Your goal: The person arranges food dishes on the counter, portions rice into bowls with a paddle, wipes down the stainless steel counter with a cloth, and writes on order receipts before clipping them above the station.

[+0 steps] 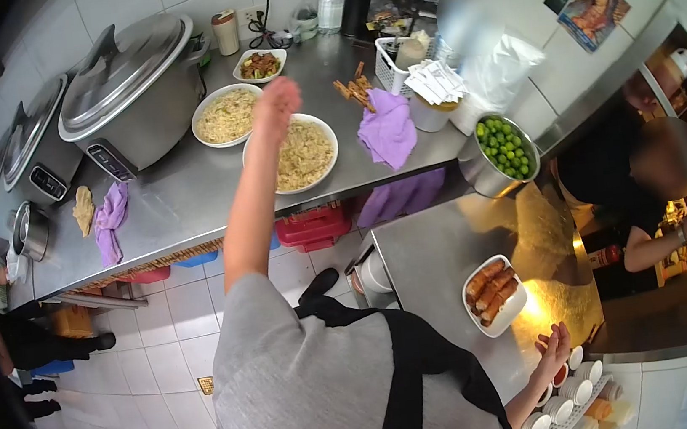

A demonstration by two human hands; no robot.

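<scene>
Left hand (pixel 277 103), blurred, appears above the steel counter (pixel 177 204) near two food bowls, the front bowl (pixel 307 188) and rear bowl (pixel 221 144); its opening and any hold cannot be told; right hand (pixel 555 345), fingers loosely parted, visibly unladen, is near the dish of browned rolls (pixel 507 311) and stacked cups (pixel 580 391).

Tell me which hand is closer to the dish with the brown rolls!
The right. The right hand is just beside the dish, not touching it; the left hand is farther off, by the white bowls along the other counter.
</scene>
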